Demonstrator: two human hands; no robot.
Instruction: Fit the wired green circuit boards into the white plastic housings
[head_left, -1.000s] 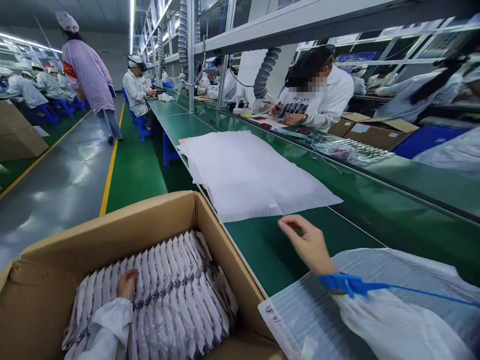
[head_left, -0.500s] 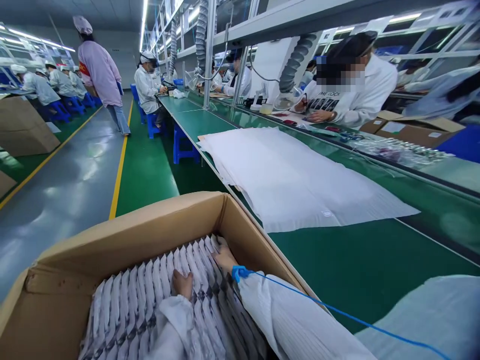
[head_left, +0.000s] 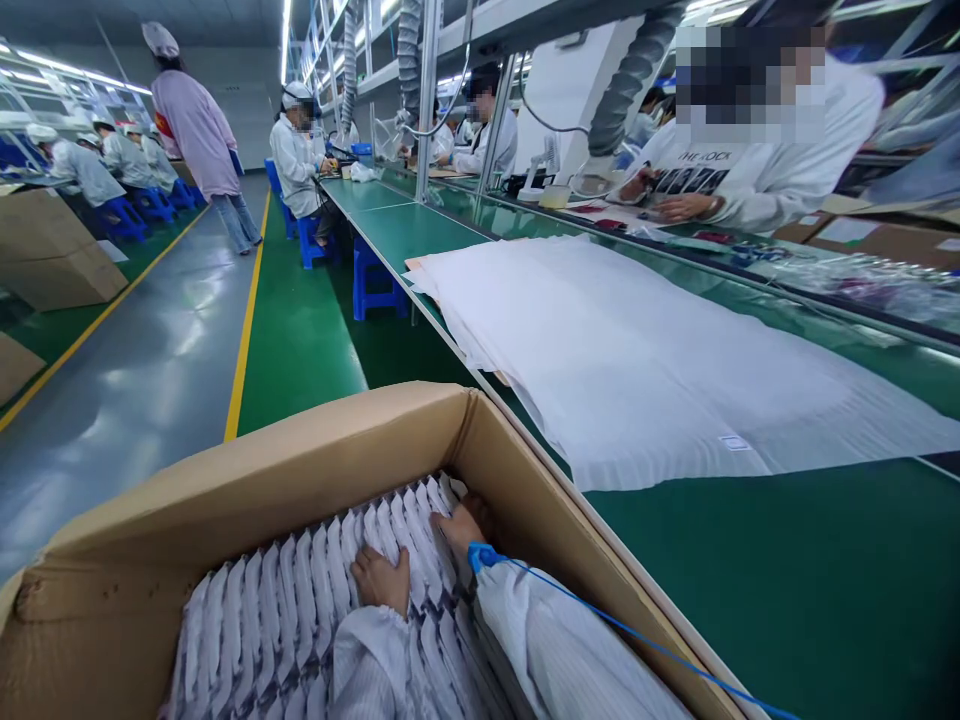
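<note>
The left hand [head_left: 381,582] and the right hand [head_left: 465,527] reach down into one cardboard box [head_left: 285,480]. Both lie open on the many white packets [head_left: 300,610] packed in rows inside. One blue strap [head_left: 480,556] circles the right wrist.

- left hand [head_left: 381,580] and right hand [head_left: 465,530]: inside the carton
- obstacle: carton wall [head_left: 555,510], on the bench side
- obstacle: tight packet rows [head_left: 300,600], beneath both hands
- free passage: up through the carton's open top, over to the green workbench [head_left: 787,570]
</note>
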